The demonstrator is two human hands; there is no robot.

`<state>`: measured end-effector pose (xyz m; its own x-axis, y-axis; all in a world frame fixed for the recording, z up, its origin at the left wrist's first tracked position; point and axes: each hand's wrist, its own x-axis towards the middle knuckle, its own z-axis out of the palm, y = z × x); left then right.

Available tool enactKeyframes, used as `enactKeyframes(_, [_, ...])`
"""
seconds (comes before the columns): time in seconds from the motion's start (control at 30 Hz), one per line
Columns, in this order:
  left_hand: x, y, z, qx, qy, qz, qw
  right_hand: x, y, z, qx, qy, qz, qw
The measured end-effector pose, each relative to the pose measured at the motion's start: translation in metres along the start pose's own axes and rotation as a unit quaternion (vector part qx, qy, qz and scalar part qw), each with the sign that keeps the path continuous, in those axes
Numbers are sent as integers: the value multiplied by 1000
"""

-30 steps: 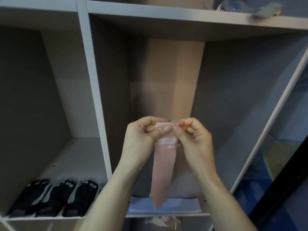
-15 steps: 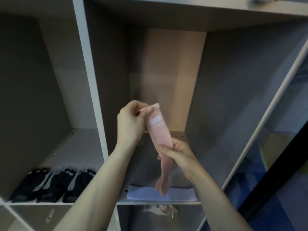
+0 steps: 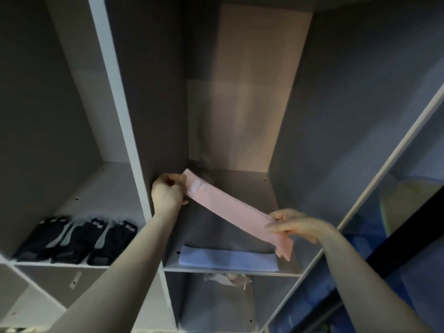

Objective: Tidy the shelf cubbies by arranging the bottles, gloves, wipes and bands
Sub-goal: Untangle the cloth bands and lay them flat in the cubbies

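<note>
head view: both hands hold the pink band [image 3: 230,212] stretched above the middle cubby, left hand [image 3: 168,193] pinching 1 end, right hand [image 3: 295,227] the other. blue band [image 3: 228,260] and 3 black gloves [image 3: 77,239] already lie arranged; pink band seems left.

Grey shelf unit [image 3: 125,131]; clear plastic wrapper [image 3: 225,278] in lower cubby.
</note>
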<state>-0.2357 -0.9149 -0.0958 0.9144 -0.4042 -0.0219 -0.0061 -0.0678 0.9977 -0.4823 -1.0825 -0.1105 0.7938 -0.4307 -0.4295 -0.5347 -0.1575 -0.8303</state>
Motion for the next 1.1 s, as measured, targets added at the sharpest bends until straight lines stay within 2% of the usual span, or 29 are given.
enactKeyframes(0.13, [15,-32,15,26,5,-20,999,16,27,-20,-43,29,56,997])
enactKeyframes(0.2, [22,-49,24,51,11,-26,998,26,42,-24,-25,64,92,993])
enactKeyframes(0.33, [33,-85,39,98,7,-76,992,46,69,-19,159,165,126,965])
enactKeyframes(0.4, [38,-106,43,121,1,-110,986,57,80,-13,207,198,141,948])
enactKeyframes(0.5, [40,-133,46,159,-24,-155,975,73,97,-4,185,221,166,943])
enactKeyframes(0.87, [60,-199,38,314,-109,-172,927,121,154,15,50,285,209,934])
enactKeyframes(1.1, [63,-210,42,367,-114,-177,906,139,191,12,-7,313,201,928])
